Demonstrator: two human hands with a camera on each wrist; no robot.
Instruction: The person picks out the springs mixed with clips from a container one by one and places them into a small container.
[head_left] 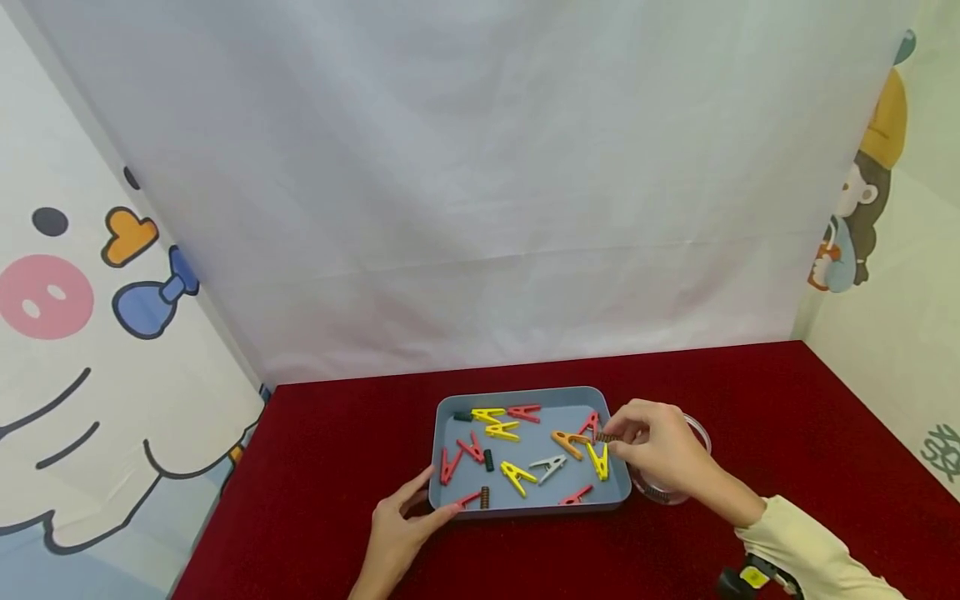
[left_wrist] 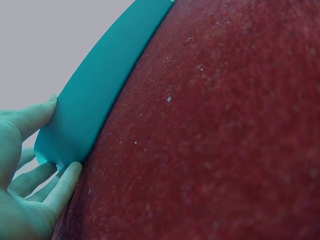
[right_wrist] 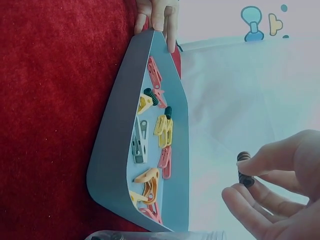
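Gripping a blue-grey tray (head_left: 570, 417) by its eight-o'clock corner with the left hand (head_left: 401, 521). Pinching a coil spring (right_wrist: 246, 179) in the right hand (head_left: 663, 446), holding it above the tray's three-o'clock side, near an orange clothespin (head_left: 567, 445). Facing a white cloth (head_left: 487, 208) at twelve o'clock.

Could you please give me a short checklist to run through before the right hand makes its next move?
1. Brown coil spring pinched by the right hand: ok.
2. Left hand touching the near left corner of the blue-grey rectangular tray: ok.
3. Clear round plastic-looking container just right of the tray: ok.
4. Container's opening unobstructed: cannot tell; the right hand hides part of it in the head view.
5. Tray free of other springs: not ok; a second brown spring lies by its near wall.
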